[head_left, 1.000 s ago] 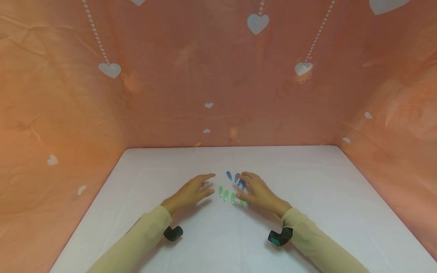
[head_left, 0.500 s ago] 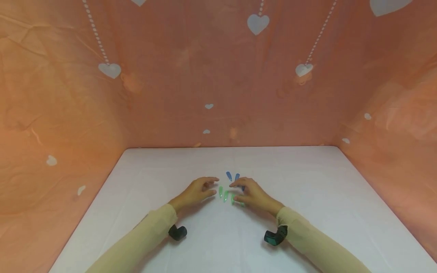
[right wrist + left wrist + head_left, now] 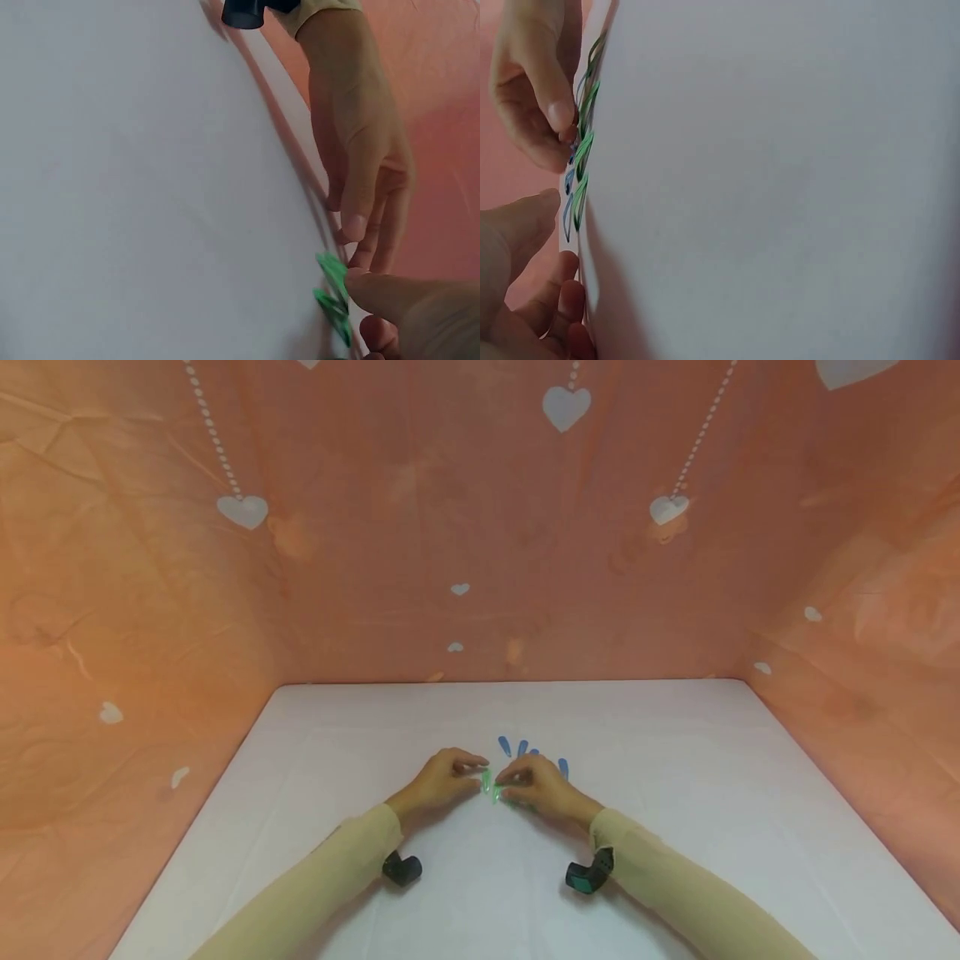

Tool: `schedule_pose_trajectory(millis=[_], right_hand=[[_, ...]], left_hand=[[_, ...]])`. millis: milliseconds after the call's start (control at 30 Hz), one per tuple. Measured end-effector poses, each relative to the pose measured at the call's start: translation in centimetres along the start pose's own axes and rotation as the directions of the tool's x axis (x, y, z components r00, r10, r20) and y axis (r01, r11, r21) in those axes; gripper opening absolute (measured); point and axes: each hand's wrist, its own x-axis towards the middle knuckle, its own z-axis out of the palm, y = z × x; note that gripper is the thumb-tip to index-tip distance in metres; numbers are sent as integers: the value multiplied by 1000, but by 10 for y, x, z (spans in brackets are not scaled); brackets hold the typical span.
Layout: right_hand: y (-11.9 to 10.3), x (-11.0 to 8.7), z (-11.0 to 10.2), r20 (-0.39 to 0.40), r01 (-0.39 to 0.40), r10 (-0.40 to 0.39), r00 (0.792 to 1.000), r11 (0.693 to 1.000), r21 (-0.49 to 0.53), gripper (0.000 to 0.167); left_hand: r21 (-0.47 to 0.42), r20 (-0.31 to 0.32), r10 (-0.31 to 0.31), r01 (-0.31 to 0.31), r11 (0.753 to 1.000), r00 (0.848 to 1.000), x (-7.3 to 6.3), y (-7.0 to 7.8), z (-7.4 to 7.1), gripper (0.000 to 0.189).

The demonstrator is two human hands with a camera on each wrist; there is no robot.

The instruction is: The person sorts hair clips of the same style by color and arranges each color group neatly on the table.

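Left hand (image 3: 442, 778): thumb and fingers stand moderately apart beside the green clips (image 3: 486, 782). Right hand (image 3: 546, 788): thumb and index finger are narrowly spaced; whether they grip a clip cannot be told. Green clips lie between both hands' fingertips; blue clips (image 3: 504, 746) lie beyond the right hand on the white table (image 3: 337, 718).

At least 4 green clips (image 3: 486, 782) and 4 blue clips (image 3: 504, 746) show.

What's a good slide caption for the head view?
Left hand and right hand close to green clips on a white table, blue clips beyond.
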Motion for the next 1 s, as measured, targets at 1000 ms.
schedule_pose_trajectory(millis=[1000], right_hand=[[-9,1,16,-184,-135,118,976,987,-83,12]], left_hand=[[176,-97,-3,20,984,995,5,16,19,27]])
